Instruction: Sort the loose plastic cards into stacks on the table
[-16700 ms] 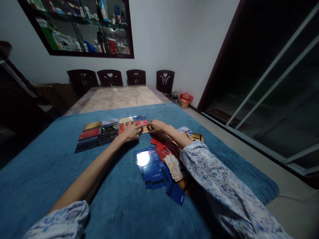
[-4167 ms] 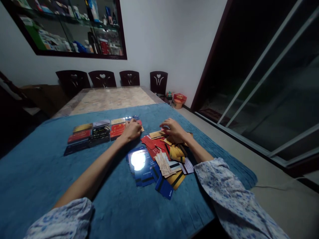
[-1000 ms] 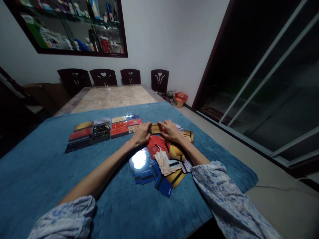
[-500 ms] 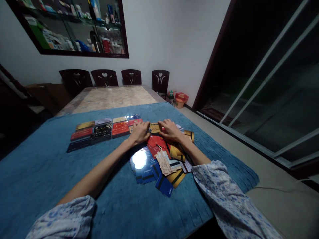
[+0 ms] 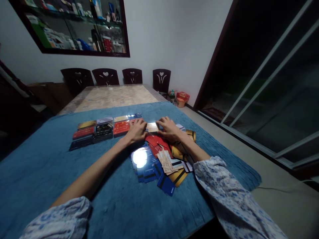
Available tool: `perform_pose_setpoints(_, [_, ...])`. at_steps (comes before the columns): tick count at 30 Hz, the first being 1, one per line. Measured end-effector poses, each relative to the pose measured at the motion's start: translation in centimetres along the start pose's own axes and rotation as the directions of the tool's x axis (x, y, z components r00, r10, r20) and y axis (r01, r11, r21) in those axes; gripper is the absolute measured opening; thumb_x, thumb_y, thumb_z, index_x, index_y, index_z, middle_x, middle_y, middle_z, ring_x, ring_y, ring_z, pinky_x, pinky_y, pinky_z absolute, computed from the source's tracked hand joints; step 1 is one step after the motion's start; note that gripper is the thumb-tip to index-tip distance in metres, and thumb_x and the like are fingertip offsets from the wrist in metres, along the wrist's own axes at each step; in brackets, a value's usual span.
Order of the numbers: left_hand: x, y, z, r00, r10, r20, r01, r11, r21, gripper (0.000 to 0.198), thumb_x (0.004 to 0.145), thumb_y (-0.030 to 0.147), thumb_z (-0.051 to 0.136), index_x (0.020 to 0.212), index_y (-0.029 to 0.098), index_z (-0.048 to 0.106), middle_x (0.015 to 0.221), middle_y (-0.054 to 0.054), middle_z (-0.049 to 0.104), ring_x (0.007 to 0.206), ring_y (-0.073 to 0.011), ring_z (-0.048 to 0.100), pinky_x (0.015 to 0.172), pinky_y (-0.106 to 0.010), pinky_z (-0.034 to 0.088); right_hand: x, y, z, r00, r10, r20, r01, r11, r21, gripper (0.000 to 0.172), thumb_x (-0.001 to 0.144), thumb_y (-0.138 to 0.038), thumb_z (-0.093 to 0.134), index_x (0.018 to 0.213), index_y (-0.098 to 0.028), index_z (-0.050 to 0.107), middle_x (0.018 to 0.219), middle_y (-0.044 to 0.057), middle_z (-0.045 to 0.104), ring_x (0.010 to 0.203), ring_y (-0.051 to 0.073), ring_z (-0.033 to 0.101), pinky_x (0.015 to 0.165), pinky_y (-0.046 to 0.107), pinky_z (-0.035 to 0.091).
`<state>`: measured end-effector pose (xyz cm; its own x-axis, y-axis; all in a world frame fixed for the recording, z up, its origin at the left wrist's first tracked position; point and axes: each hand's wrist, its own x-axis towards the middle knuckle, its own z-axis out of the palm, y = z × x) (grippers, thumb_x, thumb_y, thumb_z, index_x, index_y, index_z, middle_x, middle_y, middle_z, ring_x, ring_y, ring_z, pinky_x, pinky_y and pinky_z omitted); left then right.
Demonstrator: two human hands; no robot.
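Between my hands is a gold card (image 5: 152,127), its face bright with glare; whether more cards lie under it I cannot tell. My left hand (image 5: 138,130) closes on its left end, and my right hand (image 5: 167,128) grips the right end. Just below them spreads a loose heap of cards: red cards (image 5: 155,140), blue cards (image 5: 149,166), beige cards (image 5: 165,160) and gold cards (image 5: 178,177). To the left, cards lie in neat rows, with black cards (image 5: 103,132) beside red cards (image 5: 121,127). My left hand partly covers the right end of these rows.
A blue cloth (image 5: 119,192) covers the near part of the table, and the patterned tabletop (image 5: 119,94) shows beyond it. Several dark chairs (image 5: 105,77) stand along the far side. At the right are a glass sliding door (image 5: 274,83) and, on the floor, an orange bucket (image 5: 180,102).
Both hands, with the gold card between them, have shifted slightly left relative to the heap. Glare now whitens the card's face. The view has moved a little.
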<state>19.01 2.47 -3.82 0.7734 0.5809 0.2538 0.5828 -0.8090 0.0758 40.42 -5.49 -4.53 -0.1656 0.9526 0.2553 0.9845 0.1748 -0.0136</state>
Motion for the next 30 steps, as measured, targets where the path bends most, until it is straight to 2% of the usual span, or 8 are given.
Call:
perform_pose_setpoints(6, [-0.2,-1.2,-0.6,1.0,-0.015,0.016,0.016,1.0,-0.018,0.035,0.082,0.024,0.059,0.117,0.02,0.062,0.131,-0.015,0.057,0.124,-0.036,0.043,0.102,-0.059,0.034,1.7,-1.0,-0.9,0.995,0.011,0.101,-0.01,1.0,-0.005,0.049,0.091,-0.031,0.064,0.138,-0.02,0.056,0.136,0.016,0.053,0.121,0.031,0.042,0.086,0.039,0.042])
perform_pose_setpoints(12, [-0.4,-2.3,-1.2,0.996,-0.077,0.044,0.076,0.997,0.015,0.028,0.082,0.023,0.058,0.11,0.019,0.063,0.131,-0.015,0.056,0.125,-0.0369,0.043,0.1,-0.058,0.036,3.4,-2.1,-1.0,0.993,0.005,0.121,-0.008,1.0,0.029,0.041,0.09,-0.031,0.063,0.13,-0.022,0.06,0.134,0.014,0.054,0.122,0.031,0.041,0.087,0.04,0.043])
perform_pose_setpoints(17, [-0.5,-3.0,-1.2,0.991,-0.115,0.068,0.112,0.992,0.05,0.029,0.084,0.026,0.058,0.111,0.02,0.062,0.132,-0.016,0.056,0.127,-0.0372,0.043,0.102,-0.058,0.036,4.4,-2.9,-0.9,0.988,0.002,0.155,-0.008,0.999,0.039,0.034,0.091,-0.03,0.062,0.124,-0.022,0.062,0.133,0.014,0.054,0.123,0.031,0.042,0.089,0.04,0.044])
perform_pose_setpoints(24, [-0.2,-4.1,-0.4,0.983,-0.16,0.086,0.153,0.985,0.084,0.03,0.083,0.026,0.056,0.111,0.02,0.062,0.128,-0.016,0.058,0.127,-0.0382,0.044,0.103,-0.061,0.035,5.9,-3.4,-0.2,0.981,0.002,0.194,-0.012,0.999,0.051,0.032,0.089,-0.028,0.063,0.121,-0.022,0.064,0.133,0.014,0.054,0.121,0.031,0.044,0.089,0.04,0.046])
perform_pose_setpoints(30, [-0.2,-4.3,-0.6,0.972,-0.195,0.128,0.183,0.978,0.105,0.027,0.082,0.028,0.056,0.106,0.019,0.063,0.127,-0.017,0.058,0.126,-0.0379,0.045,0.103,-0.061,0.035,6.8,-3.2,0.8,0.979,-0.017,0.203,-0.001,0.996,0.09,0.034,0.088,-0.029,0.064,0.122,-0.022,0.064,0.132,0.013,0.055,0.12,0.029,0.044,0.087,0.036,0.045])
